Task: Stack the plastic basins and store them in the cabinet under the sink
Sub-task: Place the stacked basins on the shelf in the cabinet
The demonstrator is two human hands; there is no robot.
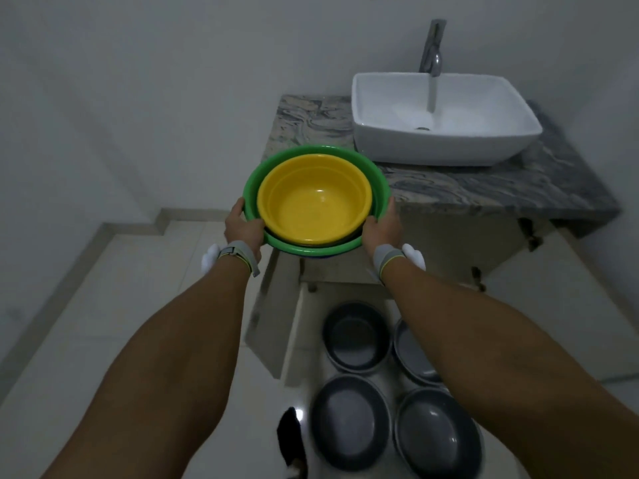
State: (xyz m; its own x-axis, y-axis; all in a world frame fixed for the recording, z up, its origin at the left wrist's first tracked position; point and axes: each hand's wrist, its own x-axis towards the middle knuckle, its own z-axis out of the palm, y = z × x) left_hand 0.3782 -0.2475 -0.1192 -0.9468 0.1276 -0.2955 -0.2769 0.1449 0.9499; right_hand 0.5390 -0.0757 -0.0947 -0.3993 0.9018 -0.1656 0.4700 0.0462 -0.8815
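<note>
I hold the green basin (316, 248) with the yellow basin (313, 202) sitting inside it. My left hand (243, 229) grips the left rim and my right hand (382, 228) grips the right rim, both closed tight on it. The stack is up by the marble counter (484, 188). The open cabinet (276, 326) is straight below, so I think the stack must go down and in.

The stone counter (484, 188) is grey with swirly marks, and a white sink (446, 146) sits right on top of it. Down below, the pale tiled floor (103, 323) holds four dark grey basins (349, 423), close together in two rows, just in front of the cabinet (449, 243).
</note>
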